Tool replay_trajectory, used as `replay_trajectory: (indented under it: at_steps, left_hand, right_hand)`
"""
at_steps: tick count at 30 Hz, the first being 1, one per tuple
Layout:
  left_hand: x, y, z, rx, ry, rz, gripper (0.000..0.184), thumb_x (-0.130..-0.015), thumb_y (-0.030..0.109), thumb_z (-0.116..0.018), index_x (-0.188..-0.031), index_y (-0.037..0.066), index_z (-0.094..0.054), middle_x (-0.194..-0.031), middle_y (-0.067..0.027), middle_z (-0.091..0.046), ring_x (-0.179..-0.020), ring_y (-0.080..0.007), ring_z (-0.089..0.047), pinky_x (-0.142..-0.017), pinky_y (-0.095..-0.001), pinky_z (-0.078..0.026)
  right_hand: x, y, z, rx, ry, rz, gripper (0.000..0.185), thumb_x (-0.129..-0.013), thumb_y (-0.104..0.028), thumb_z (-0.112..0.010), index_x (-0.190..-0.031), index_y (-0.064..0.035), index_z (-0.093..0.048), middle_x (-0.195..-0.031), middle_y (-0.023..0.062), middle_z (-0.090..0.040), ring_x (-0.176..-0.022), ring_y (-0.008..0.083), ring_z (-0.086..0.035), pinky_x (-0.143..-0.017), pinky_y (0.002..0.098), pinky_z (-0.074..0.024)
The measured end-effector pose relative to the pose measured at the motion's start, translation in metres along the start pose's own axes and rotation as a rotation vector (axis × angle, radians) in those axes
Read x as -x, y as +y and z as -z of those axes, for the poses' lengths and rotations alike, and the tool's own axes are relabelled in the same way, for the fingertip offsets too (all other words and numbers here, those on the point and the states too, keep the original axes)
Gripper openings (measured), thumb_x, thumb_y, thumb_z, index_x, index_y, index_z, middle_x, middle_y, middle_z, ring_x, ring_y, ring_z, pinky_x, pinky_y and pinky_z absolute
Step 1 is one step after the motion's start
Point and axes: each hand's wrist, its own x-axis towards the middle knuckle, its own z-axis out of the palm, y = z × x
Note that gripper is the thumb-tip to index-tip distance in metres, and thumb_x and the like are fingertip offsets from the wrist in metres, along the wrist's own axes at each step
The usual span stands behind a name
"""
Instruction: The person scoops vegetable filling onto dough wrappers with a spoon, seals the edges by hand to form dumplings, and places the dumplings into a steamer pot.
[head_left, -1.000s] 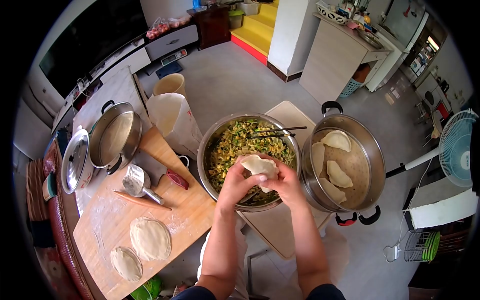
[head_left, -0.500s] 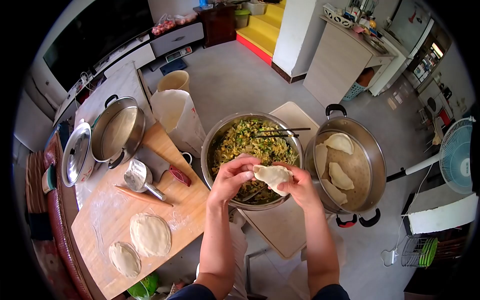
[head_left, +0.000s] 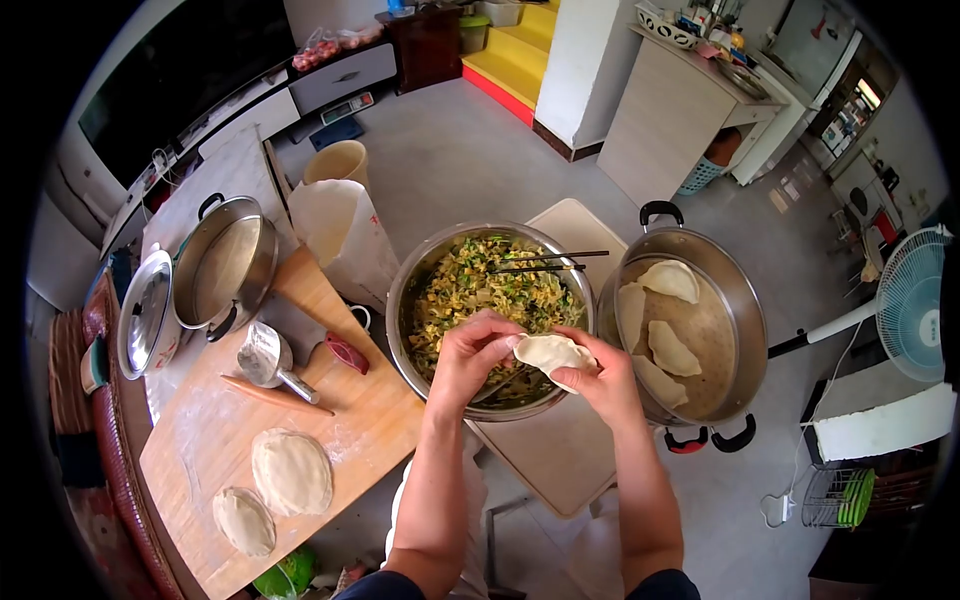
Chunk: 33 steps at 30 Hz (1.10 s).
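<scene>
We held the dumpling over the bowl, its long axis running crosswise. Our left hand pinched one tip; our right hand, nearer the pot, clasped the other.

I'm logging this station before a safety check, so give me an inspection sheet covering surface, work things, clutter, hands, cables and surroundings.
Surface: wooden board dusted white in places, bearing two dough pieces.
Work things: folded dumpling held over a steel bowl of chopped filling; four dumplings in the right-hand pot.
Clutter: scoop, rolling pin and red-handled knife together on the board.
Hands: left hand and right hand hold opposite ends of the folded dumpling.
Cables: white cord at right, below the fan.
Surroundings: yellow stairs and dark screen behind.
</scene>
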Motion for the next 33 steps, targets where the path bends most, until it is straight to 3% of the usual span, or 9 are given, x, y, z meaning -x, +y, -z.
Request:
replay_trajectory:
  at_steps: [10,13,22,33]
  left_hand:
    - [0.001,-0.007,-0.001,0.113,-0.138,0.050,0.025,-0.082,0.008,-0.077,-0.103,-0.003,-0.068,-0.104,-0.0049,-0.057,-0.092,-0.0129,-0.056,-0.080,-0.0262,-0.048]
    - [0.000,-0.011,-0.001,0.057,-0.137,0.005,0.020,-0.083,0.005,-0.076,-0.101,0.001,-0.070,-0.096,-0.0011,-0.058,-0.085,-0.0097,-0.057,-0.074,-0.0246,-0.048]
    - [0.001,-0.007,-0.004,0.122,-0.132,0.089,0.023,-0.083,0.001,-0.073,-0.106,0.000,-0.071,-0.094,-0.0036,-0.063,-0.081,-0.0114,-0.062,-0.071,-0.0244,-0.052]
    - [0.001,-0.004,-0.011,-0.116,-0.075,0.025,0.012,-0.086,-0.004,-0.067,-0.097,-0.003,-0.071,-0.088,-0.0065,-0.063,-0.076,-0.0132,-0.062,-0.068,-0.0257,-0.051]
  right_hand:
    - [0.007,0.012,0.011,0.018,0.017,-0.004,0.053,-0.078,-0.008,-0.081,-0.127,-0.0015,-0.062,-0.106,0.0058,-0.070,-0.095,0.0107,-0.063,-0.084,0.0265,-0.0501]
    - [0.007,0.014,0.015,0.040,-0.021,0.001,0.054,-0.076,-0.008,-0.082,-0.126,-0.0013,-0.063,-0.105,0.0057,-0.070,-0.094,0.0110,-0.063,-0.082,0.0267,-0.0506]
    - [0.007,0.006,0.020,0.103,-0.078,0.029,0.052,-0.075,-0.003,-0.081,-0.125,-0.0027,-0.064,-0.105,0.0085,-0.070,-0.093,0.0133,-0.064,-0.080,0.0283,-0.0516]
    - [0.006,-0.002,0.017,0.304,-0.029,0.150,0.051,-0.073,-0.002,-0.080,-0.121,-0.0030,-0.064,-0.101,0.0118,-0.069,-0.089,0.0214,-0.068,-0.076,0.0319,-0.0522]
